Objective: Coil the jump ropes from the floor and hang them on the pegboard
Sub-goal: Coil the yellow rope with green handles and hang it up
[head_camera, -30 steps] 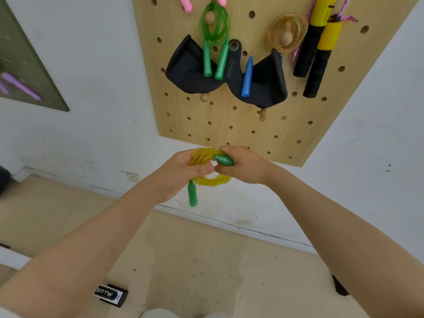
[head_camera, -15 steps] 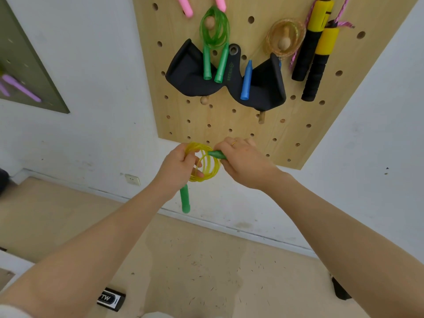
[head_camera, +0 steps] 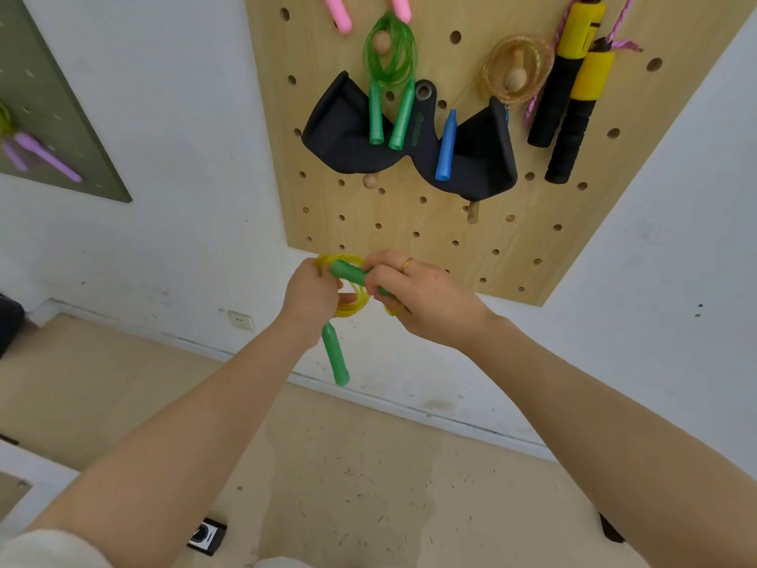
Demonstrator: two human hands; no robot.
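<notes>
The left hand [head_camera: 311, 293] is gripping the yellow rope coil [head_camera: 353, 301], while the right hand [head_camera: 422, 295] is pinching one green handle [head_camera: 348, 271] across it. The other green handle [head_camera: 335, 356] is dangling below the left hand, beneath the pegboard [head_camera: 471, 223].

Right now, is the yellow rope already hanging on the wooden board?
No, the yellow rope is coiled between the left hand and right hand, below the board.

Just above my fingers [head_camera: 370, 267], the pegboard [head_camera: 360, 223] is bare up to two empty pegs [head_camera: 370, 181]. Higher, a black pouch [head_camera: 344, 137] and hung ropes [head_camera: 391, 55] crowd it.
</notes>
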